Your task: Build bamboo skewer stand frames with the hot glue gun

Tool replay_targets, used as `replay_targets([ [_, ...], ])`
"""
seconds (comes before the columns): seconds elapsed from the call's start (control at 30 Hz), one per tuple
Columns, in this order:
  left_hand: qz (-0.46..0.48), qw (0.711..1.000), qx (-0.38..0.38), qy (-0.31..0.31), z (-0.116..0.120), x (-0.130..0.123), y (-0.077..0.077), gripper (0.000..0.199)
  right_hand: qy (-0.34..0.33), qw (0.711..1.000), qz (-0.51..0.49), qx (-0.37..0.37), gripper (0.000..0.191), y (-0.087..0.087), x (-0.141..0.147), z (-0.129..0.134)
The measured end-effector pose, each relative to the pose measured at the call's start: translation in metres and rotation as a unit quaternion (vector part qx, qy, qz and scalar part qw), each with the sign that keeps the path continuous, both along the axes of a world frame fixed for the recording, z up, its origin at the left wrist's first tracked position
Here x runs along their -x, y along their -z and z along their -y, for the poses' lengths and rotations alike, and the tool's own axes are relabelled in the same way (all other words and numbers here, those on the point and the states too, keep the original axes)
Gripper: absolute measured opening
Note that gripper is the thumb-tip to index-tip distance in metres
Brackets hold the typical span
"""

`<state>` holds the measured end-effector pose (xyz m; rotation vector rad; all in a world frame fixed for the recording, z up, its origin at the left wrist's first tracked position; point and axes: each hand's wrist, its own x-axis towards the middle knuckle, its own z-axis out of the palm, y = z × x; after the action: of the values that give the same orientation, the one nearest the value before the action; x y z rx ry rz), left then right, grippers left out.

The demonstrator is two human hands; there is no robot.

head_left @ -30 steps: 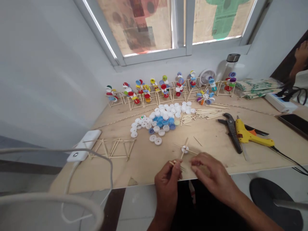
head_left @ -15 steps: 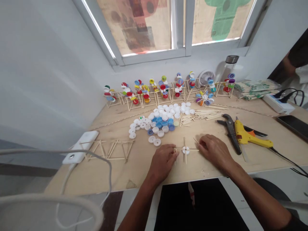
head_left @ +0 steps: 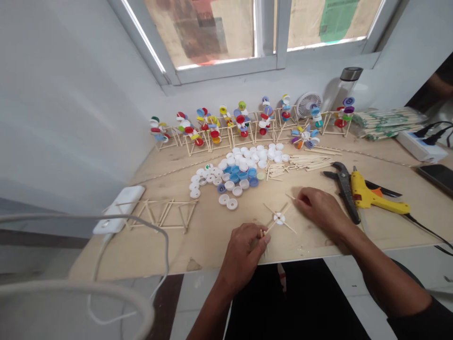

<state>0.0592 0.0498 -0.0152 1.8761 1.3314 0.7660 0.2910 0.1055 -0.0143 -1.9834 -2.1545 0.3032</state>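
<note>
A white bottle cap (head_left: pixel 276 222) lies flat near the table's front edge, with thin wooden sticks radiating from it in an X. At the X's lower left tip is my left hand (head_left: pixel 244 250), its fingers closed around a few short wooden sticks (head_left: pixel 264 233); whether it also touches that arm of the X, I cannot tell. My right hand (head_left: pixel 320 210) rests on the table right of the cap, pinching one wooden stick (head_left: pixel 290 196) that points left. Beyond the hands lie white and blue bottle caps (head_left: pixel 244 184) and loose sticks (head_left: pixel 311 162).
Pliers (head_left: pixel 345 193) and a yellow glue gun (head_left: pixel 378 200) lie to the right. A stick frame (head_left: pixel 161 215) stands left, by a white power strip (head_left: pixel 123 208) and cable. Several frames with colourful cap wheels (head_left: pixel 244 127) line the wall, with a small fan (head_left: pixel 308 105).
The sticks on the white cap have turned from an upright cross to an X. My left hand has moved down and slightly right, and the stick ends in it now show.
</note>
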Motion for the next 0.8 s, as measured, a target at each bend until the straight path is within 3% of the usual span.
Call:
replay_targets([
  [0.13,0.004,1.0,-0.003,-0.007,0.003,-0.001,0.002,0.019,0.059,0.989,-0.133,-0.041,0.02,0.001,-0.012,0.009],
  [0.2,0.001,1.0,-0.002,-0.01,0.004,-0.002,0.002,0.019,0.052,0.975,-0.209,-0.057,0.023,-0.002,-0.014,0.021],
  [0.3,-0.002,1.0,0.001,-0.008,0.004,-0.003,0.002,0.019,-0.022,0.952,-0.302,-0.045,0.023,-0.014,-0.01,0.047],
  [0.43,0.028,0.999,0.016,-0.021,0.005,-0.003,0.003,0.02,-0.157,0.918,-0.358,0.064,0.016,-0.026,0.0,0.081],
  [0.53,0.097,0.991,0.037,-0.079,0.007,-0.001,0.006,0.02,-0.174,0.911,-0.355,0.118,0.014,-0.022,0.006,0.092],
  [0.67,0.246,0.946,0.09,-0.193,0.012,-0.002,0.008,0.025,-0.105,0.906,-0.396,0.106,0.018,-0.011,0.018,0.094],
  [0.8,0.378,0.88,0.179,-0.226,0.018,-0.013,0.005,0.028,-0.091,0.859,-0.483,0.142,0.02,-0.005,0.041,0.1],
])
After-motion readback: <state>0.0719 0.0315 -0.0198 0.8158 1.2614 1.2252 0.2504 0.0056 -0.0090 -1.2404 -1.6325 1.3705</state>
